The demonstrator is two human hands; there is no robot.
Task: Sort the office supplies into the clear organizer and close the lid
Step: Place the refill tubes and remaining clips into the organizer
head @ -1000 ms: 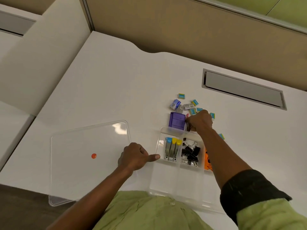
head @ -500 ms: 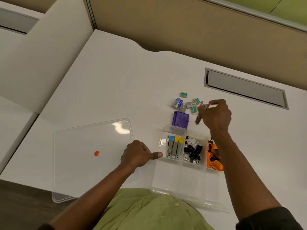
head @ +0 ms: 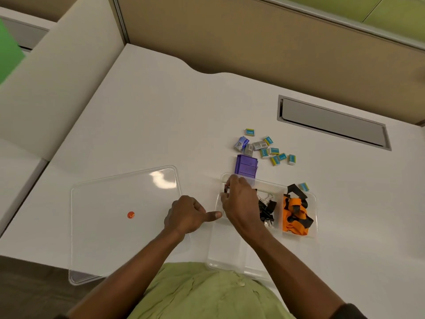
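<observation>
Reaching into the far-left compartment of the clear organizer [head: 299, 236], the right hand [head: 239, 201] curls its fingers around a small item, too hidden to identify. The left hand [head: 186, 215] rests loosely fisted, thumb touching the organizer's left wall. Its lid [head: 103, 226] lies left on the surface [head: 161, 111]; small boxes [head: 266, 149] sit scattered beyond.

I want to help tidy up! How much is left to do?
Done: binder clips and orange straps sit in the organizer. In hand: the right hand reaches into its left compartment. Left: small boxes on the desk, lid off.
</observation>
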